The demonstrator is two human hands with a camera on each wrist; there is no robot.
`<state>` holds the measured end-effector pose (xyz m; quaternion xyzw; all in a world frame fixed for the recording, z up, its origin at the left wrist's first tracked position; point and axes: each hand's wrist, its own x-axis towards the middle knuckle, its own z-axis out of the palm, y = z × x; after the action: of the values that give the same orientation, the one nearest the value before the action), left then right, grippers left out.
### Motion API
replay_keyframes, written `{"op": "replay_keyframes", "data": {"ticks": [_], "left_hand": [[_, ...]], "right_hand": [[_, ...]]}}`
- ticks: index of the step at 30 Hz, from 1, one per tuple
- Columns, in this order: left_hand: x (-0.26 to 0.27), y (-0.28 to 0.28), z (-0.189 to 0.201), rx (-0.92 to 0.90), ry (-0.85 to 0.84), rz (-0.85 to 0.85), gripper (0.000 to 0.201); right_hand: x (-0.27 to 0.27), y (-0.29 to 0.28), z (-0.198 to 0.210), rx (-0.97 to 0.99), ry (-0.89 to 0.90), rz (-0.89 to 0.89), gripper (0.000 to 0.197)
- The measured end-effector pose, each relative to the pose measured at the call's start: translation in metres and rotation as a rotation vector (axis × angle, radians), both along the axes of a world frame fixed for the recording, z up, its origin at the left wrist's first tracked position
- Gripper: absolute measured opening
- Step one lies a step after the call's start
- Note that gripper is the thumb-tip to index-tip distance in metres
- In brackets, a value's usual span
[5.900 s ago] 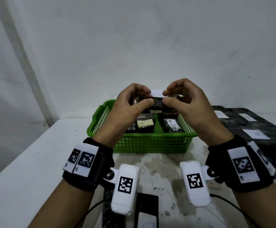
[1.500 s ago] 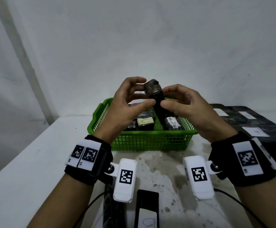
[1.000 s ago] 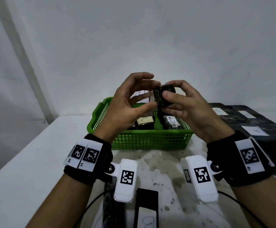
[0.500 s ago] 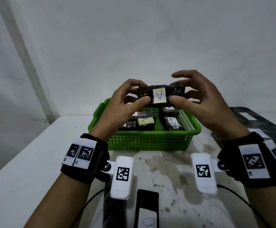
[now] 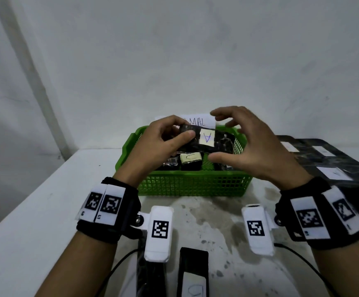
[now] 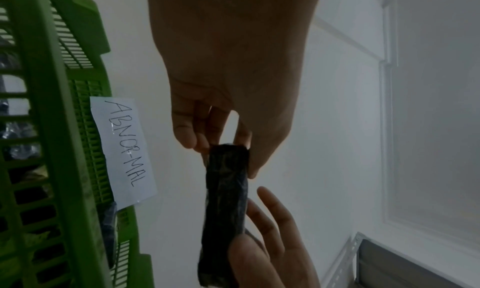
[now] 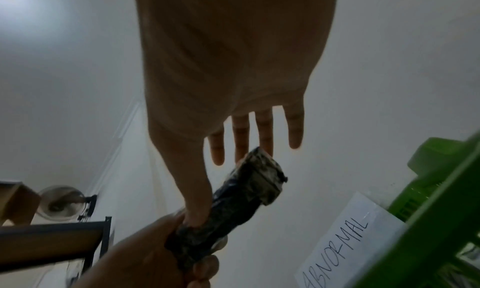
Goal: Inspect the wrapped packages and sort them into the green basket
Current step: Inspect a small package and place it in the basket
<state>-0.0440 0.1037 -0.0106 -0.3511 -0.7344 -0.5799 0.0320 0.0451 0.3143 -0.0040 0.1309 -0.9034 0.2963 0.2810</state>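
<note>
A black wrapped package [image 5: 222, 144] with a white label marked "A" hangs level over the green basket [image 5: 193, 173]. My left hand [image 5: 180, 130] grips its left end between thumb and fingers. My right hand [image 5: 228, 136] is spread around the package's right end, fingers straight. In the left wrist view the left hand's fingertips [image 6: 197, 142] pinch the package [image 6: 226, 200]. In the right wrist view my right thumb lies along the package [image 7: 241, 200]. Inside the basket lie several wrapped packages, one labelled "C" [image 5: 190, 158].
A paper sign reading "ABNORMAL" [image 6: 124, 148] is fixed to the basket's far rim. More black labelled packages [image 5: 324, 159] lie on the table to the right. Two dark packages [image 5: 193, 273] lie near the front edge between my wrists. A wall stands just behind the basket.
The package was turned from upright to level with its "A" label facing me. It has dropped closer to the basket, and my right hand has opened off its right end.
</note>
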Motion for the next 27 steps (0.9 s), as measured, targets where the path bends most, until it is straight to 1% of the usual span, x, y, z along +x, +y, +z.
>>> {"op": "replay_keyframes", "data": {"ticks": [1, 4, 6, 8, 9, 11, 14, 16, 19, 21, 23, 27], "left_hand": [[-0.001, -0.002, -0.001, -0.019, 0.003, 0.025, 0.007], [-0.005, -0.007, -0.002, -0.071, 0.0, 0.105, 0.016], [-0.008, -0.012, 0.001, -0.09, -0.016, 0.12, 0.03], [-0.011, -0.016, 0.006, -0.097, -0.052, 0.117, 0.041], [-0.012, -0.019, 0.008, -0.087, -0.078, 0.108, 0.042], [-0.018, -0.025, 0.011, -0.075, -0.119, 0.072, 0.038], [-0.03, -0.038, 0.01, -0.098, -0.093, 0.049, 0.026], [-0.04, -0.048, 0.007, -0.069, -0.109, 0.058, 0.025], [-0.055, -0.061, 0.003, 0.063, -0.208, 0.012, 0.022], [-0.063, -0.068, -0.001, 0.076, -0.205, 0.021, 0.016], [-0.069, -0.073, -0.005, 0.018, -0.152, 0.072, 0.013], [-0.078, -0.083, -0.019, -0.165, 0.02, 0.325, 0.012]], "right_hand": [[-0.001, -0.003, -0.001, 0.046, 0.025, -0.005, 0.067], [-0.011, -0.016, 0.001, 0.117, 0.067, -0.018, 0.045], [-0.02, -0.026, 0.004, 0.216, 0.099, -0.036, 0.034], [-0.032, -0.034, 0.009, 0.375, 0.132, -0.059, 0.029], [-0.038, -0.036, 0.012, 0.435, 0.137, -0.064, 0.028], [-0.053, -0.038, 0.02, 0.482, 0.087, -0.042, 0.027], [-0.074, -0.037, 0.028, 0.397, -0.111, 0.113, 0.024], [-0.085, -0.038, 0.031, 0.317, -0.231, 0.207, 0.021], [-0.101, -0.042, 0.033, 0.228, -0.351, 0.32, 0.023], [-0.112, -0.047, 0.034, 0.216, -0.39, 0.366, 0.024], [-0.122, -0.053, 0.033, 0.248, -0.407, 0.389, 0.027], [-0.141, -0.064, 0.031, 0.299, -0.435, 0.37, 0.034]]}}
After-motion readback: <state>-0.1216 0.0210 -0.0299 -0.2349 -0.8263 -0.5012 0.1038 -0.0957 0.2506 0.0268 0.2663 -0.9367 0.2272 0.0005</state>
